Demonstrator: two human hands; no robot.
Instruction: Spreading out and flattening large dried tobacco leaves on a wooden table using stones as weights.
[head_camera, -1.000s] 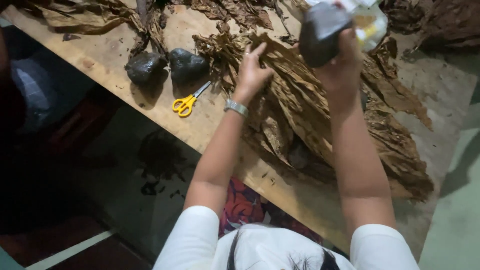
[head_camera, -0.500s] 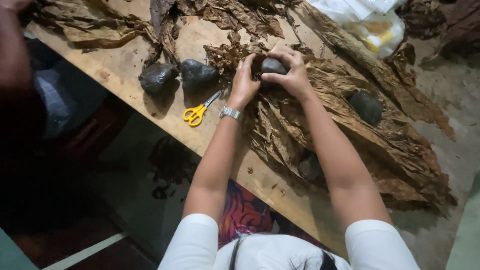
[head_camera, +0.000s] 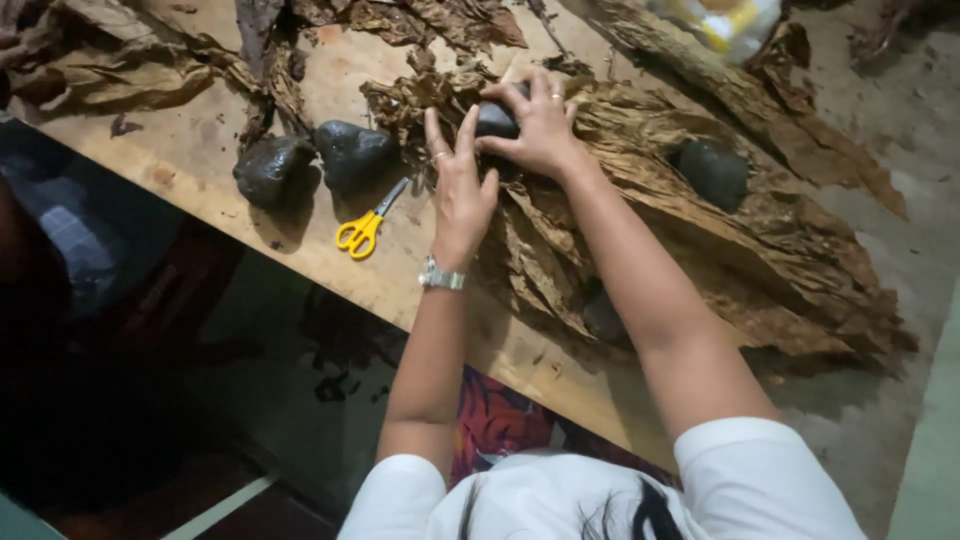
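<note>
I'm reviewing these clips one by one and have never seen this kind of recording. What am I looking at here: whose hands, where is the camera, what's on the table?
There is no machine. One camera sits on a person's head and looks down at their own bare arms. The right hand grips a dark stone on a pile of dried brown leaves. The left hand, with a wristwatch, lies flat on the leaves beside it. On the wooden table lie yellow-handled scissors, two more dark stones to their left, and another stone on the leaves.

The right hand (head_camera: 540, 128) grips a dark stone (head_camera: 495, 120) on dried leaves (head_camera: 700, 250), left hand (head_camera: 460, 190) alongside.
</note>
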